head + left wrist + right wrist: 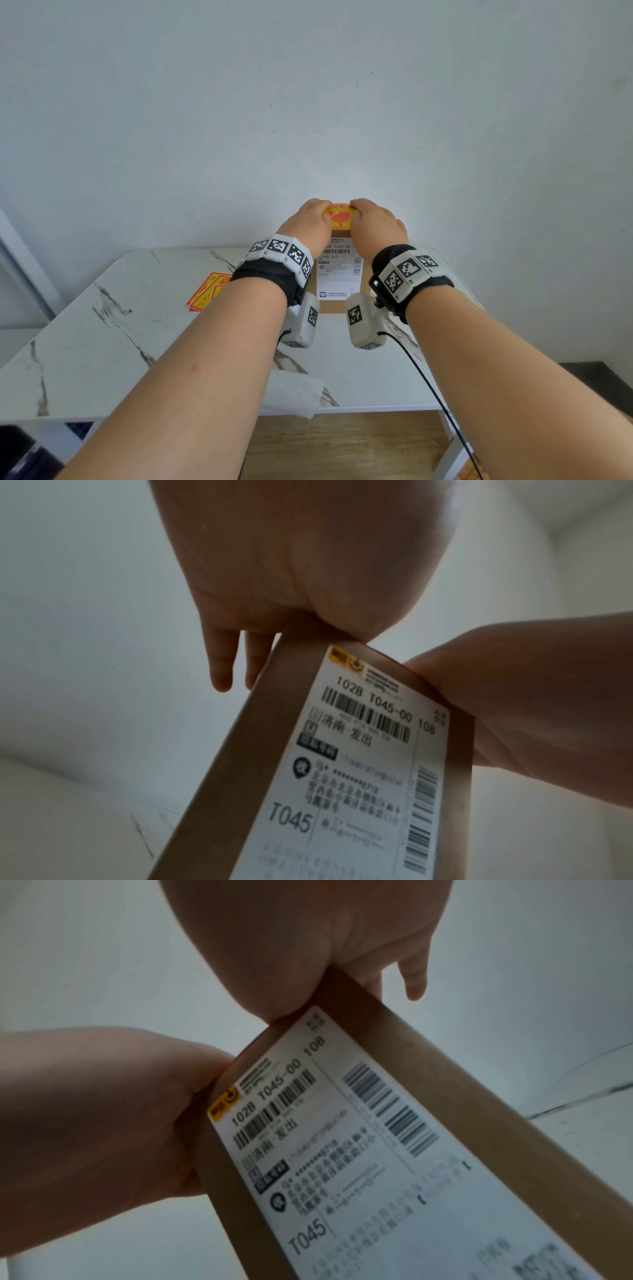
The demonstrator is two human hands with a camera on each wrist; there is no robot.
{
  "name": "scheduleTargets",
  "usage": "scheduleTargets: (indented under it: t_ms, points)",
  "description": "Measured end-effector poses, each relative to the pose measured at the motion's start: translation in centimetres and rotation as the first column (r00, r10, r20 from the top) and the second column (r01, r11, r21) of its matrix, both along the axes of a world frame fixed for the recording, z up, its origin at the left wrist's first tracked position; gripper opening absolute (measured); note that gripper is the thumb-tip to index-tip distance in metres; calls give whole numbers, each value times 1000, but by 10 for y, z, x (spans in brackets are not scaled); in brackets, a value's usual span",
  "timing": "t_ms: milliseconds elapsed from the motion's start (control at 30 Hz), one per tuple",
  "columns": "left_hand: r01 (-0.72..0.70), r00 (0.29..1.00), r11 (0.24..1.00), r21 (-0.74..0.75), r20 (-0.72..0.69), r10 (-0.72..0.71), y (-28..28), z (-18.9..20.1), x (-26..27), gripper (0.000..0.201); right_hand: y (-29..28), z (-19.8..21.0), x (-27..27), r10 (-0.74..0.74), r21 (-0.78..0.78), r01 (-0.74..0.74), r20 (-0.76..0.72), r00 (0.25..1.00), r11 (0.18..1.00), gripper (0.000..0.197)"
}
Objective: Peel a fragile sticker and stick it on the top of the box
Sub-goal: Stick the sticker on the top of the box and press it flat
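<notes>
Both my forearms fill the bottom of the head view, and just past them a white tissue (294,394) lies crumpled at the near edge of the marble table (113,335), at about six o'clock from the box.

Going left to right: a stack of spare red-and-yellow stickers (207,293) lies flat on the table at about nine o'clock from the box, well apart from it. Next comes my left hand (308,224), palm down on the top of the brown cardboard box (334,306), which stands upright on the table with its white shipping label (339,270) facing me. The fingers bend down over the far edge of the top — the left wrist view shows two of them hanging past the box's side, and the heel of the hand resting on the top edge. Whether the thumb is pinching anything I cannot tell.

Between my hands sits the fragile sticker (339,219), yellow with a red broken-glass mark, lying on the top of the box at twelve o'clock from the label. Both hands touch it, one at each side edge.

My right hand (375,226) mirrors the left — palm down on the top of the box, fingers laid over the sticker's right edge, one fingertip showing past the box's side in the right wrist view. Neither hand grips the sticker as far as I can see; they lie flat on it.
</notes>
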State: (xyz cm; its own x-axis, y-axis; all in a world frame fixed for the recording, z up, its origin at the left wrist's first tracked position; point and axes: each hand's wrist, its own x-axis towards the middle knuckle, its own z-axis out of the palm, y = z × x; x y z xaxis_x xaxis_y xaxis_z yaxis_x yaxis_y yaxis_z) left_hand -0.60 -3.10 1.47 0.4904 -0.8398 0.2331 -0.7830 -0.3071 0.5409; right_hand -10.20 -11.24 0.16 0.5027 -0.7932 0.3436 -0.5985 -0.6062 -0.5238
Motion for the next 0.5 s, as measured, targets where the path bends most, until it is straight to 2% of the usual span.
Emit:
scheduleTargets:
  t_ms: [167,267,400,500]
  points:
    - [-5,1000,1000,9,-27,5,1,-3,3,49,1,-2,-6,18,80,-25,81,997,996,44]
    - [-1,1000,998,64,19,0,1,-5,3,55,2,-6,-9,33,146,-60,177,984,988,48]
    - [-13,1000,995,103,12,12,2,-3,-1,59,8,-7,-10,9,280,-103,316,949,955,47]
    - [-21,1000,994,108,-8,22,4,-2,-2,63,10,-5,-12,1,316,-114,336,942,942,45]
